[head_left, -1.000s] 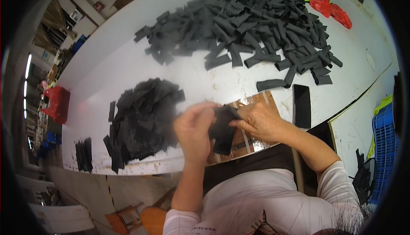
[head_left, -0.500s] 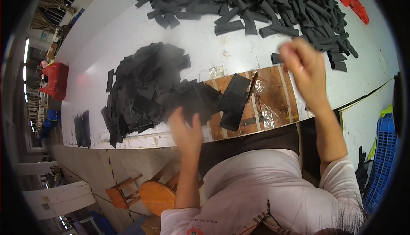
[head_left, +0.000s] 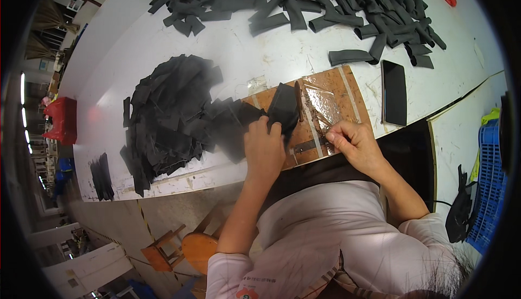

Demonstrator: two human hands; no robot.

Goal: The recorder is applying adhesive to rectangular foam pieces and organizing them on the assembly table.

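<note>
Head view: the left hand (head_left: 265, 146) is bent, and its fingertips are laid on a black cloth piece (head_left: 283, 103) at one o'clock from it; whether the cloth is pinched by this grip cannot be told. At the right hand (head_left: 356, 146), the thumb and first finger are held close together by the end of a thin dark strip (head_left: 310, 146); whether it is gripped cannot be told. Cloth and strip are set on a brown board (head_left: 357, 117). At one o'clock from the right hand, a phone (head_left: 394, 93) is seen on the white surface (head_left: 233, 54). Flat black pieces (head_left: 173, 120) are heaped at nine o'clock, and grey tubes (head_left: 374, 5) are piled at twelve.
</note>
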